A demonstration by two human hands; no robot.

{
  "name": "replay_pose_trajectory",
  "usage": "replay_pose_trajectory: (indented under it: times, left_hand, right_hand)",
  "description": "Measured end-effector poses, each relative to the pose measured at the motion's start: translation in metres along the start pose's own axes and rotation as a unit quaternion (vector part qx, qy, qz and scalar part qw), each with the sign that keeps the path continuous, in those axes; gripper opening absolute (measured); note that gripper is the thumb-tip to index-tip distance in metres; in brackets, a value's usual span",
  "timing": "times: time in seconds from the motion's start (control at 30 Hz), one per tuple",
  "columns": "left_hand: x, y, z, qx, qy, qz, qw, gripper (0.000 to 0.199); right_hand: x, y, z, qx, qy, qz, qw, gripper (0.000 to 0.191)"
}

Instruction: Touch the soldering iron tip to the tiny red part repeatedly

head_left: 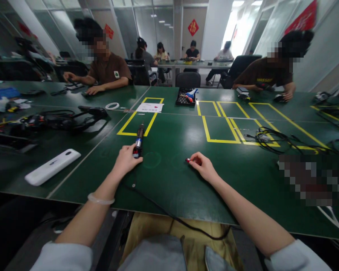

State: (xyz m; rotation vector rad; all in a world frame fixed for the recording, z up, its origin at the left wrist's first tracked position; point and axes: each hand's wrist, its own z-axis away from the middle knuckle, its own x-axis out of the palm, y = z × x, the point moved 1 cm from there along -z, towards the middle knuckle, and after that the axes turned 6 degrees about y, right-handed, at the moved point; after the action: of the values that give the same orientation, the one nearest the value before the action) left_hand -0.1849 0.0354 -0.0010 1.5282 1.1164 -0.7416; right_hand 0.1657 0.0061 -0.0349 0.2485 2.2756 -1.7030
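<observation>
My left hand [126, 160] is closed around the near end of a corded electric screwdriver [140, 136]. The tool is dark with a silver and blue band, and its narrow tip points away from me. My right hand [202, 165] is apart from it, to the right over the green table. Its thumb and fingers pinch a small red piece [188, 160], too small to make out in detail. A black cable [155, 205] runs from near my left hand over the table's front edge.
Yellow tape frames [224, 142] mark the green table [164, 180]. A paper label [149, 107] and a black tray of tools [185, 98] lie farther back. On the left is a white case [53, 167]; on the right, coiled cables [267, 137]. Co-workers sit opposite.
</observation>
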Motion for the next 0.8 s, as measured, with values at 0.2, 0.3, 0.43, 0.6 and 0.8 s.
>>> replay_pose_trajectory:
  times: [0.2,0.3,0.43,0.6,0.8]
  left_hand:
    - [0.038,0.097,0.03,0.103,-0.019,0.02,0.994,0.071]
    - [0.05,0.13,0.039,0.136,-0.029,0.034,0.99,0.069]
    - [0.061,0.152,0.047,0.159,-0.044,0.055,0.985,0.068]
    - [0.065,0.157,0.05,0.17,-0.051,0.057,0.982,0.068]
    - [0.063,0.16,0.052,0.172,-0.055,0.025,0.983,0.069]
  right_hand:
    - [0.005,-0.001,0.002,-0.064,-0.006,0.031,0.997,0.011]
    - [0.006,-0.001,0.002,-0.08,-0.003,0.042,0.996,0.009]
    - [0.006,-0.001,0.002,-0.087,-0.001,0.06,0.994,0.007]
    - [0.006,0.001,0.001,-0.093,-0.022,0.092,0.991,0.002]
    - [0.003,0.002,0.0,-0.102,-0.011,0.077,0.992,0.006]
